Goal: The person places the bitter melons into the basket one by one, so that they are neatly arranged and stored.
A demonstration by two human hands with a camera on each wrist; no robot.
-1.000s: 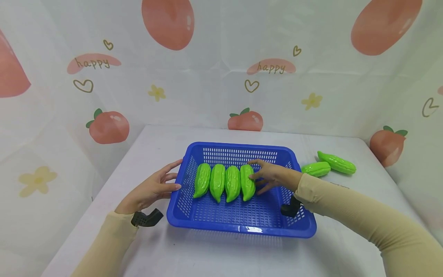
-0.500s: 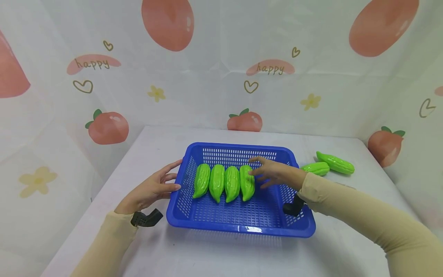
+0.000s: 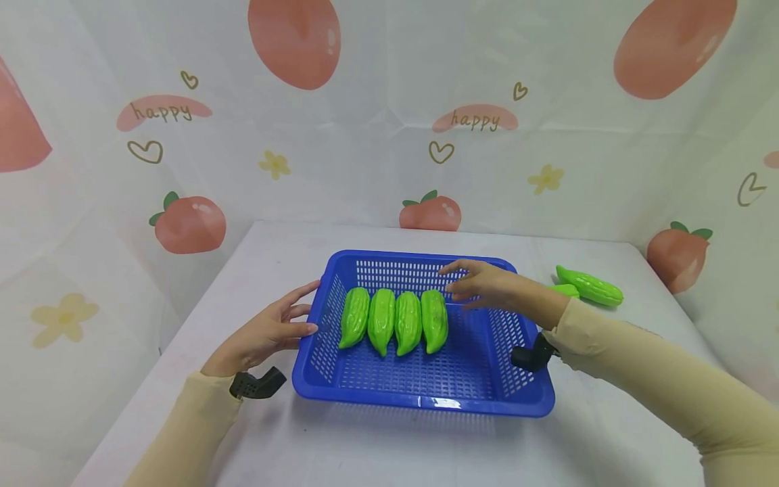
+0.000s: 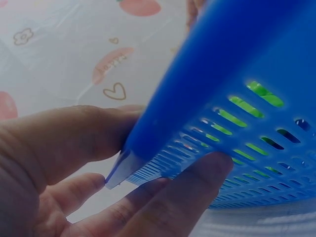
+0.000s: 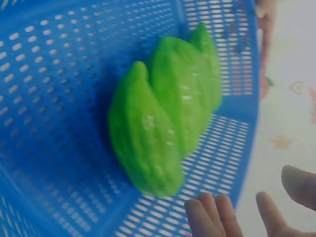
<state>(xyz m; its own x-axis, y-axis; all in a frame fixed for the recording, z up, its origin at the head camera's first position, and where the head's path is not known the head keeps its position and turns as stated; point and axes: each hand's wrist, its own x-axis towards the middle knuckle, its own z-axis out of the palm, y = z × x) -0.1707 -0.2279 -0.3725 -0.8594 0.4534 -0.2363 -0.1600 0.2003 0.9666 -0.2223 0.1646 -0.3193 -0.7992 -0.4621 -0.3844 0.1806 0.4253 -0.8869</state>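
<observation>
Four green gourds point(image 3: 385, 321) lie side by side across the left and middle of the blue basket point(image 3: 389, 397), with the right hand point(image 3: 487, 285) over its far right part, fingers loosely spread and holding nothing, while the left hand point(image 3: 264, 335) rests spread fingers on the left rim. If the black wrist device point(image 3: 531, 354) snagged the right rim, the basket could skew, as the left hand's touch looks light; the sleeve point(image 3: 633, 368) might also roll the two loose gourds point(image 3: 590, 288) toward the table's point(image 3: 389, 456) right edge. Room remains between the row and the basket's right wall, and along the table's near side.
</observation>
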